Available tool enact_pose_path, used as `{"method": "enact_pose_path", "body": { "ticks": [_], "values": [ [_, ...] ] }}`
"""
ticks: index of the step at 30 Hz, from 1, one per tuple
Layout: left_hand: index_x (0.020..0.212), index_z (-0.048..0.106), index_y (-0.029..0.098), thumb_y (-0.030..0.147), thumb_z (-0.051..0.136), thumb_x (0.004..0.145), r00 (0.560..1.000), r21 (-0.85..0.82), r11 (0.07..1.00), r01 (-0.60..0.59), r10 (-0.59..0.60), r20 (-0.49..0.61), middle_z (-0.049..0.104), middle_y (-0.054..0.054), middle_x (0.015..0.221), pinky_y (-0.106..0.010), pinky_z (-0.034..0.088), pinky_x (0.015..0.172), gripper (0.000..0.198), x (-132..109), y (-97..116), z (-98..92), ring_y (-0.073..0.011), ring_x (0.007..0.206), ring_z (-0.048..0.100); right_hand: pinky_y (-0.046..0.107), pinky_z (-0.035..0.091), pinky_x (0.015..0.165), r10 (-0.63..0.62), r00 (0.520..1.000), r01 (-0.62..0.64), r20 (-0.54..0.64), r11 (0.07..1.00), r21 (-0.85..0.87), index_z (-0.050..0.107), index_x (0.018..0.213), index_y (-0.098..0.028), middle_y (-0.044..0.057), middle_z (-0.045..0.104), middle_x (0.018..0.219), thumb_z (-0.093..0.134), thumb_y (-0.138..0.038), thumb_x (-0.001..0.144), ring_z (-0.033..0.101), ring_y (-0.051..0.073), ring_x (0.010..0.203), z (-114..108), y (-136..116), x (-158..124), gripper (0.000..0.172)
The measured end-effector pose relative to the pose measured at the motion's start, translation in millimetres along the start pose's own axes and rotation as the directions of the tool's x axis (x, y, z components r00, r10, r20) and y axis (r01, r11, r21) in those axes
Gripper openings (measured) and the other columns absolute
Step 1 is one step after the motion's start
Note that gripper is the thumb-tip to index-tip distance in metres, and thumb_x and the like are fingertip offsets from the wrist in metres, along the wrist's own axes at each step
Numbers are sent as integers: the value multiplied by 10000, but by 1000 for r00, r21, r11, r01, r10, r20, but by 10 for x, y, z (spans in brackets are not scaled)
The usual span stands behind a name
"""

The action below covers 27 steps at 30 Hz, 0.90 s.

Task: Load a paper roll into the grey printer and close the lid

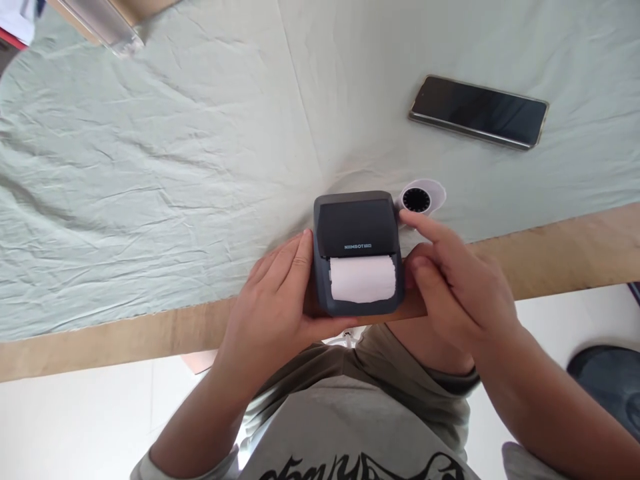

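A dark label printer sits at the near edge of the table, with a strip of white paper coming out of its front. Against the printer's left side my left hand is wrapped, its thumb along the bottom edge. My right hand is at the printer's right side, the index finger stretched out to its upper right edge and the other fingers curled. Just beyond that fingertip stands a small white round object with a black face.
A phone lies on the pale green cloth at the upper right. A clear plastic item is at the upper left. The wooden table edge runs across in front of my body. A dark round object is on the floor at right.
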<state>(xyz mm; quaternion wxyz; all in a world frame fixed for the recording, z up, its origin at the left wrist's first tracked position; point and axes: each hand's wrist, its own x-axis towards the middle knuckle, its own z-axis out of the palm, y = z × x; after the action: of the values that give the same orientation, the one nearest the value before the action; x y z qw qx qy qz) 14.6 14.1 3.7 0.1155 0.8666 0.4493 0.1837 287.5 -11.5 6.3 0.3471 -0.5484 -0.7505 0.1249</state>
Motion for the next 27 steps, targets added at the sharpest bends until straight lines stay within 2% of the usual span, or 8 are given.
{"method": "enact_pose_path", "body": {
  "ticks": [5,10,14,17,19,21,24,27],
  "values": [
    [1816,450,174,896,737,1033,999,1,1000,3,-3,34,740,-235,1662,-574,645,1280,1103,-21,-35,2,-450,1533,750,234,423,503,47,992,-64,114,986,151,579,1597,-249,-79,692,751,597,-245,1151,533,76,519,-92,-30,68,446],
    [1836,411,150,922,602,1086,1000,7,1000,-13,13,16,715,-244,1698,-551,611,1313,1093,-31,-27,33,-430,1583,716,236,398,503,69,997,-65,-31,992,106,689,1508,-315,-98,669,731,722,-286,1078,409,52,475,-71,-2,185,432],
    [1810,416,116,907,504,1131,998,18,998,-58,58,-25,712,-261,1698,-547,607,1308,1046,-33,-20,61,-418,1590,711,237,368,487,52,998,-50,-26,996,69,742,1433,-336,-94,699,710,726,-330,1109,396,49,457,-126,-4,283,324],
    [1828,397,142,889,511,1136,997,6,998,-68,69,-43,716,-249,1695,-554,611,1298,1025,-41,-29,73,-422,1587,712,239,452,524,68,997,-67,-26,996,53,756,1440,-338,-79,767,754,703,-371,1146,516,67,489,-188,-72,385,301],
    [1859,353,162,893,512,1133,997,-3,998,-62,62,-43,711,-244,1704,-560,611,1296,1042,-46,-37,74,-425,1594,706,256,536,611,83,994,-82,-67,997,14,774,1432,-332,-69,791,779,686,-401,1158,620,84,549,-209,-137,469,295],
    [1869,333,164,900,509,1131,998,0,998,-58,58,-34,713,-247,1700,-565,621,1283,1057,-45,-41,69,-427,1584,714,279,563,679,79,990,-86,-114,995,-58,794,1376,-298,-56,799,799,663,-397,1158,668,96,597,-214,-191,556,273],
    [1850,351,140,893,524,1133,997,9,998,-70,70,-30,733,-258,1670,-570,629,1279,1054,-38,-37,53,-425,1556,736,287,469,619,-17,995,2,-95,987,-161,797,1186,-255,-43,768,784,651,-317,1130,640,95,601,-212,-213,665,168],
    [1849,338,137,875,585,1122,998,-2,998,-61,61,-15,717,-267,1691,-579,629,1286,1064,-32,-30,36,-432,1575,723,304,323,558,-177,982,187,63,939,-287,737,979,-256,-39,664,680,609,-227,1096,504,98,542,-214,-157,754,176]
  ]
}}
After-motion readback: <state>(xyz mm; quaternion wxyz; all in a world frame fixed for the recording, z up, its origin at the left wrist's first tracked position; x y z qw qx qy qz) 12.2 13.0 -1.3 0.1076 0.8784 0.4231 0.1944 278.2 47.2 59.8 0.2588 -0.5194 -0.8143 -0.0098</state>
